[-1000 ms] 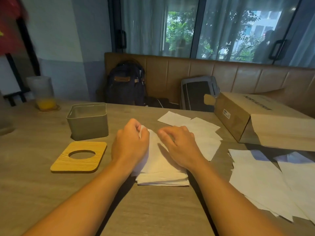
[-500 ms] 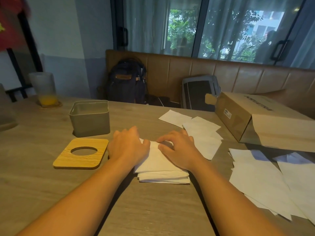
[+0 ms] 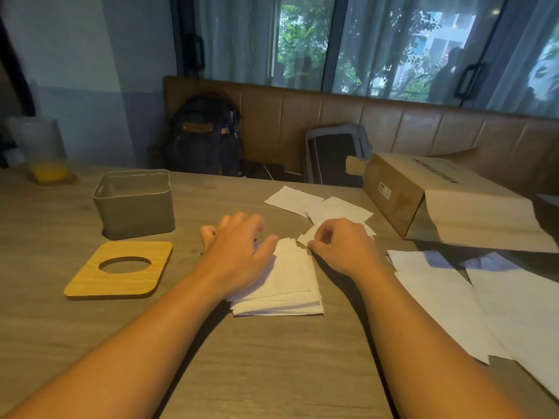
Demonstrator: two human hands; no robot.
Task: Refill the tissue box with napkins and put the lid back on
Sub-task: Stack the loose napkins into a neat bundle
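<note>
Seen from a head-worn camera, two bare forearms reach out over a wood-grain desk [image 3: 272,373]. One grey tissue box [image 3: 133,204] stands open at the left, upright, with nothing visible inside it. Its one wooden lid [image 3: 90,279], a rounded square with a single round hole, lies flat on the desk just in front of the box, apart from it. In the centre sits one stack of napkins [image 3: 284,288], folded white sheets piled slightly unevenly. The left hand [image 3: 239,252] rests palm down on the stack's left side, its fingers [image 3: 239,220] spread and relaxed, gripping nothing. The right hand [image 3: 341,246] is at the stack's far right corner, fingers [image 3: 322,234] curled, thumb and forefinger pinching the edge of a single napkin [image 3: 304,238]. Behind the hands lie loose napkins [image 3: 293,201], probably two or three, though they overlap too much to count surely. At the right edge at least two larger white sheets [image 3: 447,300] overlap on the desk. One brown paper bag [image 3: 402,195] lies on its side beyond them. One cup [image 3: 39,143] with orange liquid at its bottom stands at the far left. Behind the desk, one dark backpack [image 3: 205,137] and one grey case [image 3: 335,152] sit on a brown padded bench [image 3: 408,125].
</note>
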